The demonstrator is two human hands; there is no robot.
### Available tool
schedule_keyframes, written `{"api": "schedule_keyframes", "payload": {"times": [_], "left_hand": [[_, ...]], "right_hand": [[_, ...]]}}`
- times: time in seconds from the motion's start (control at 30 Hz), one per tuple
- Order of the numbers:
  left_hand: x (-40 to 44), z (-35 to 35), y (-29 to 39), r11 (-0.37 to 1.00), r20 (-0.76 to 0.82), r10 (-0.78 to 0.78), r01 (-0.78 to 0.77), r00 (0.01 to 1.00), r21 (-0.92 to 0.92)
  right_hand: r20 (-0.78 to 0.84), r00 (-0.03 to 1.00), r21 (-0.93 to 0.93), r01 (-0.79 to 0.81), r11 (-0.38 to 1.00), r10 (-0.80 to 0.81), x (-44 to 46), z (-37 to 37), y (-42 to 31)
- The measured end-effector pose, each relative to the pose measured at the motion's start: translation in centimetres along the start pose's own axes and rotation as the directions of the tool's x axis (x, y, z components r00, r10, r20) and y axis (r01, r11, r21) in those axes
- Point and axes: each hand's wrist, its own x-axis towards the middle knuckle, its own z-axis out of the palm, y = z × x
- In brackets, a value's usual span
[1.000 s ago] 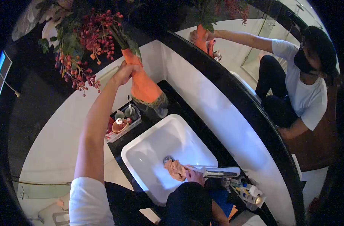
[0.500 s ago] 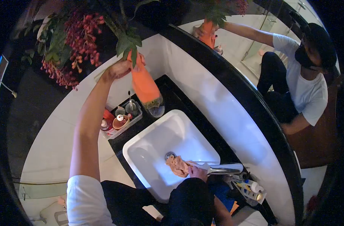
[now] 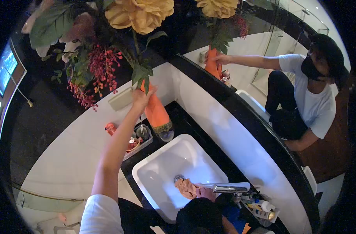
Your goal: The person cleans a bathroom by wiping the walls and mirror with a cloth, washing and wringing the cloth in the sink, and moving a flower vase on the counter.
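Observation:
An orange vase [image 3: 156, 111] with a clear lower end stands on the black counter by the sink's far corner. My left hand [image 3: 142, 97] is closed around its neck, just below the leaves, with part of the fingers hidden. Flowers rise from the vase, among them a large yellow bloom [image 3: 143, 13] and red berries [image 3: 102, 66]. My right hand [image 3: 206, 193] grips a crumpled tan cloth [image 3: 185, 188] low in the white sink [image 3: 147, 171], beside the drain. The chrome faucet [image 3: 230, 188] reaches over close to this hand.
Left of the vase, a clear basket [image 3: 138, 151] holds bottles, a cup and a brush. A rack [image 3: 259, 210] of toiletries sits behind the faucet. The wall mirror [image 3: 248, 78] along the right reflects a person and the vase. A soap-coloured wall fixture [image 3: 120, 99] is behind my left wrist.
The view has tilted up, bringing the yellow flowers into sight. My left hand has shifted its hold to the vase's near side. My right hand stays with the cloth in the sink.

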Motion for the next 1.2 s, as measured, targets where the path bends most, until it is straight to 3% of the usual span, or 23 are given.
{"api": "schedule_keyframes", "payload": {"times": [0.07, 0.1, 0.17, 0.2, 0.33, 0.4, 0.47, 0.53, 0.57, 0.63, 0.77, 0.83, 0.87, 0.9, 0.97, 1.03, 1.1, 1.13, 1.2], "left_hand": [[-0.7, 1.9, 1.4, 0.959, -0.244, 0.253, -0.210, 0.936, 0.189], [-0.5, 1.9, 0.9, 0.959, -0.241, 0.254, -0.212, 0.936, 0.190], [0.7, 1.6, -1.3, 0.896, -0.306, 0.400, -0.299, 0.864, 0.328], [1.2, 1.4, -2.3, 0.895, -0.302, 0.404, -0.304, 0.864, 0.326], [2.2, 0.4, -3.5, 0.929, -0.363, 0.370, -0.339, 0.855, 0.149], [0.9, 1.0, -2.9, 0.947, -0.374, 0.319, -0.304, 0.871, 0.100], [-0.9, 1.7, 0.3, 0.896, -0.422, 0.430, -0.320, 0.798, 0.307], [-0.6, 0.6, 0.4, 0.828, -0.372, 0.514, -0.333, 0.773, 0.451], [-0.3, 0.1, -0.1, 0.831, -0.381, 0.501, -0.310, 0.777, 0.462], [0.9, -0.9, -1.0, 0.814, -0.253, 0.521, -0.384, 0.815, 0.436], [2.2, -1.2, -1.9, 0.876, -0.355, 0.350, -0.168, 0.867, 0.453], [1.8, -0.9, -0.2, 0.913, -0.285, 0.243, -0.120, 0.927, 0.389], [1.9, -0.8, 0.2, 0.913, -0.289, 0.236, -0.110, 0.928, 0.393], [2.2, -1.1, 0.2, 0.913, -0.228, 0.169, -0.065, 0.959, 0.403], [2.7, -3.0, -0.7, 0.900, -0.197, 0.081, 0.014, 0.977, 0.437], [4.5, -4.4, -2.6, 0.882, -0.051, -0.120, 0.130, 0.991, 0.452], [5.5, -5.5, -4.0, 0.830, -0.025, -0.091, 0.090, 0.996, 0.551], [4.9, -5.3, -3.5, 0.808, -0.021, -0.085, 0.081, 0.996, 0.584], [3.8, -4.5, -2.0, 0.852, -0.022, 0.006, 0.006, 1.000, 0.523]], "right_hand": [[-0.009, 1.000, -0.036, 0.008, 0.999, -0.008, -0.3, 0.3, 0.2], [-0.012, 1.000, -0.053, 0.012, 0.999, -0.012, -0.4, 0.5, 0.2], [0.007, 1.000, 0.023, 0.007, 1.000, -0.007, -0.5, -0.3, 0.0], [0.027, 1.000, 0.096, 0.001, 0.995, -0.004, -0.4, -0.9, -0.4], [0.093, 0.995, 0.039, -0.037, 0.999, 0.033, 0.0, 0.7, 0.5], [-0.050, 0.996, -0.052, 0.066, 0.996, -0.069, 0.0, 4.1, 2.3], [-0.041, 0.995, -0.080, 0.088, 0.993, -0.092, -0.1, 5.0, 3.1], [-0.045, 0.995, -0.060, 0.090, 0.994, -0.093, -0.3, 3.9, 2.6], [-0.038, 0.997, -0.015, 0.064, 0.998, -0.065, -0.3, 2.7, 1.8], [0.095, 0.995, -0.069, 0.025, 0.997, -0.018, 0.1, 1.6, 1.3], [0.027, 1.000, -0.060, 0.009, 0.998, -0.007, 0.0, 2.0, 1.5], [-0.154, 0.976, 0.075, 0.169, 0.983, -0.157, 0.2, 1.9, 1.8], [-0.229, 0.961, 0.022, 0.165, 0.986, -0.156, 0.2, 2.1, 1.6], [-0.213, 0.964, 0.025, 0.170, 0.985, -0.160, 0.1, 2.5, 1.8], [-0.112, 0.989, -0.181, 0.072, 0.981, -0.093, 0.2, 3.2, 2.2], [-0.083, 0.987, 0.173, 0.153, 0.973, -0.140, 0.6, 2.3, 1.7], [-0.248, 0.945, -0.040, 0.209, 0.977, -0.212, 0.4, 2.9, 2.0], [-0.127, 0.986, -0.163, 0.088, 0.983, -0.109, 0.3, 2.9, 2.0], [-0.062, 0.995, -0.153, 0.071, 0.986, -0.082, 0.4, 2.5, 1.6]]}}
